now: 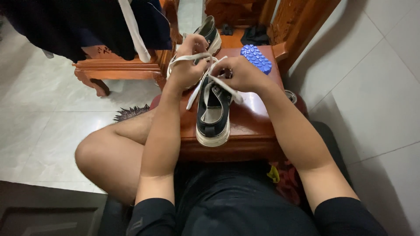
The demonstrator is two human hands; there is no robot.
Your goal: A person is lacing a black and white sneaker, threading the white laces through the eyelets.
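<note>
A black sneaker point(213, 114) with a white sole stands on a small reddish wooden table point(251, 126), heel toward me. My left hand point(189, 61) grips a white shoelace point(192, 57) that wraps over its knuckles. My right hand point(238, 72) pinches the other end of the lace just above the shoe's tongue, and a loose lace tail hangs down beside the shoe. A second black sneaker point(210, 32) lies behind my left hand, partly hidden by it.
A blue studded block point(256, 58) rests on the table's far right corner. Carved wooden furniture point(118, 65) stands behind, with dark clothing point(78, 24) draped over it. My bare left knee point(105, 153) is at the left above grey floor tiles point(376, 87).
</note>
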